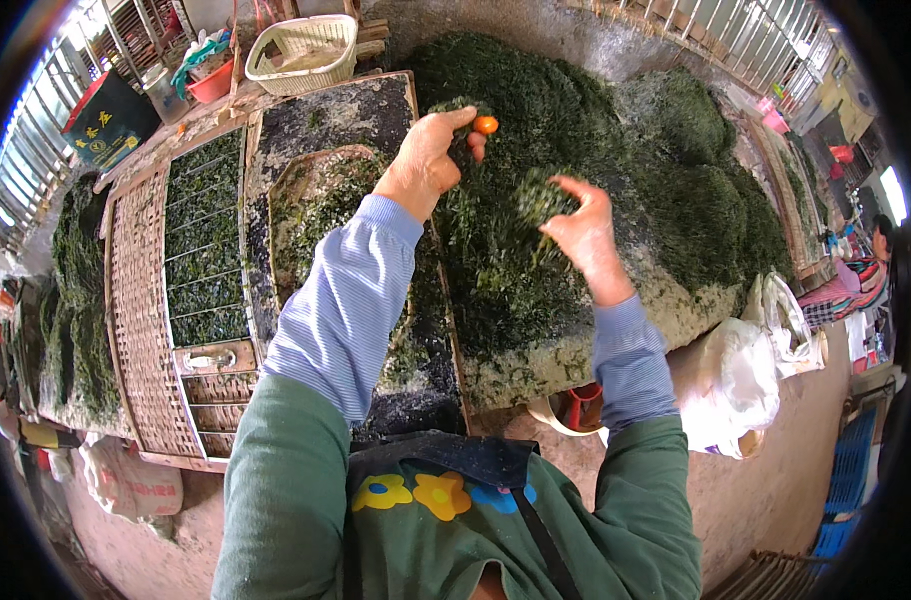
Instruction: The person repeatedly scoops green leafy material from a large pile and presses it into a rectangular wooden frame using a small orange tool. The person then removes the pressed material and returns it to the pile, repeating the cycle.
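Note:
My left hand (425, 157) is over the near left part of a heap of dark green leaf matter (515, 90). A small bright orange piece (485, 124) shows at its fingers; whether it is worn or held is unclear. Leaves show just past the thumb, and I cannot tell if they are gripped. Lower and to the right, my right hand (587, 225) has a loose, blurred clump of green leaves (539, 199) between thumb and fingers. Beneath my left forearm lies a shallow tray (275, 187) with scattered leaves, on a dark stained board (335, 105).
To the left stands a woven bamboo panel (133, 300) beside a barred frame (204, 240) filled with leaves. A cream plastic basket (305, 79) sits at the back. White plastic bags (733, 375) and a bucket (545, 412) are at the right. A person (857, 289) is at far right.

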The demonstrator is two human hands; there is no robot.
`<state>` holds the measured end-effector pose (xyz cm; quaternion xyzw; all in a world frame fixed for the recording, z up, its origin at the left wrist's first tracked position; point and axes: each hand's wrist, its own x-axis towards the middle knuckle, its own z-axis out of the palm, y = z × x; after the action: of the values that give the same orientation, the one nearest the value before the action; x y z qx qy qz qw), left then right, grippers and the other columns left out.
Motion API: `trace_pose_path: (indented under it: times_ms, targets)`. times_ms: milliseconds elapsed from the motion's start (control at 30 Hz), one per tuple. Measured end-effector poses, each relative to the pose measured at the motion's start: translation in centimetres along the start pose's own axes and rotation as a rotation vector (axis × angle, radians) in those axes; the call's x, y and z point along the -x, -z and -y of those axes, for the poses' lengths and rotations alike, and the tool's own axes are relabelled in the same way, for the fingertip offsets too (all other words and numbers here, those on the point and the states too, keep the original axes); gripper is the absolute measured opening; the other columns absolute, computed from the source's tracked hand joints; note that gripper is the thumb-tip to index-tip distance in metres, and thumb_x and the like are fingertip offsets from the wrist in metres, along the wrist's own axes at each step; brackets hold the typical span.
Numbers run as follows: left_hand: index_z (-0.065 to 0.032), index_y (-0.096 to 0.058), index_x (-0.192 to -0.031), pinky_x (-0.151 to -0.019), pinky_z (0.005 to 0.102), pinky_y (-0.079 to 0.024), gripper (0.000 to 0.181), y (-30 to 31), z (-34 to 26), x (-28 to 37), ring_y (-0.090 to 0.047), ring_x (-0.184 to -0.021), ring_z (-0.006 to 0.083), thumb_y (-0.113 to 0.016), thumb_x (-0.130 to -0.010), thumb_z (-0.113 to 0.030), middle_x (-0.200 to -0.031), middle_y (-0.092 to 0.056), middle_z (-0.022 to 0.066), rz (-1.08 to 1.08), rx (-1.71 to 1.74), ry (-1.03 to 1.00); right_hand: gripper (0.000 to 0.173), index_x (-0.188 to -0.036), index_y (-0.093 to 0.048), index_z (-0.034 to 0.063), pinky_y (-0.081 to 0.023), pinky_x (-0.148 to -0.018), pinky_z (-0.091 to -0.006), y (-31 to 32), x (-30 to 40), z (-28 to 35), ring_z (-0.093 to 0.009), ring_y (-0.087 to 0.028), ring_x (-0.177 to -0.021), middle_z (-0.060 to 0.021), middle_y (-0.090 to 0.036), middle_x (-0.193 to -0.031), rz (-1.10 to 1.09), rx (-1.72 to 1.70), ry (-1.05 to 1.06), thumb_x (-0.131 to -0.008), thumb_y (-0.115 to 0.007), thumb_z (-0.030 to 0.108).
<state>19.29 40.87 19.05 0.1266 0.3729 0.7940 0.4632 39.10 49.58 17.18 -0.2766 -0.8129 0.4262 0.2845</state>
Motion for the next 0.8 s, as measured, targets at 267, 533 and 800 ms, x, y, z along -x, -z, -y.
trace_pose_path:
  times_ms: [267, 533, 800]
  targets:
    - [-0.002, -0.058, -0.112, -0.078, 0.0349, -0.054, 0.031, 0.6, 6.4, 1.0, -0.064, -0.092, 0.0203, -0.048, -0.093, -0.025, -0.108, -0.064, 0.0122, 0.432, -0.407, -0.262, 0.047, -0.11, -0.059, -0.0086, -0.052, -0.06, -0.0287, 4.3, -1.7, 9.5, -0.015, -0.062, -0.068, -0.0111, -0.067, -0.085, 0.02, -0.459, 0.151, -0.063, -0.066, -0.008]
    - [-0.0038, -0.049, -0.113, -0.051, 0.0313, -0.047, 0.034, 1.1, 9.0, 8.1, -0.055, -0.064, 0.0161, -0.057, -0.091, -0.028, -0.097, -0.058, 0.0129, 0.099, -0.077, 0.341, 0.026, -0.092, -0.061, -0.0042, -0.055, -0.053, -0.0325, 2.3, -3.5, -0.8, -0.018, -0.063, -0.06, -0.0099, -0.064, -0.073, 0.068, -0.627, -0.214, -0.066, -0.061, -0.004]
    - [-0.0002, -0.046, -0.086, -0.044, 0.0245, -0.035, 0.016, 1.5, 8.0, 6.4, -0.037, -0.051, 0.0055, -0.06, -0.089, -0.007, -0.075, -0.044, 0.0048, -0.105, -0.256, 0.47, 0.063, -0.134, -0.039, 0.0108, -0.049, -0.079, -0.0397, -0.4, -1.6, -13.6, -0.032, -0.058, -0.1, -0.0207, -0.053, -0.119, 0.255, 0.229, -0.178, -0.078, -0.064, 0.027]
